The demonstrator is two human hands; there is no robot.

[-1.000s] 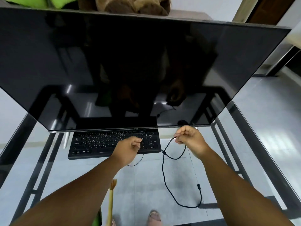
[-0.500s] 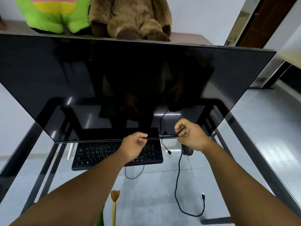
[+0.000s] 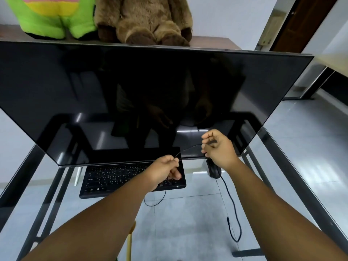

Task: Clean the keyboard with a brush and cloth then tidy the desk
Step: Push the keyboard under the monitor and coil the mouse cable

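A black keyboard [image 3: 120,178] lies on the glass desk [image 3: 197,210] under the lower edge of a large dark monitor [image 3: 143,98]. My left hand [image 3: 165,169] hovers over the keyboard's right end, fingers pinched on a thin black cable [image 3: 188,148]. That cable runs up and right to my right hand [image 3: 219,147], whose fingers curl loosely around it in front of the screen. A black mouse [image 3: 213,170] sits just right of the keyboard, partly behind my right wrist. Its cord [image 3: 232,208] trails toward me across the glass. No cloth is visible.
A wooden stick [image 3: 130,242], perhaps a brush handle, shows below the glass near my left forearm. A green plush toy [image 3: 52,17] and a brown teddy bear [image 3: 145,21] sit on a shelf behind the monitor. Black desk frame bars [image 3: 293,187] run along both sides.
Both hands rose from the desk toward the screen with the cable. The cable is now stretched between them. The mouse came into view, and the camera tilted upward.
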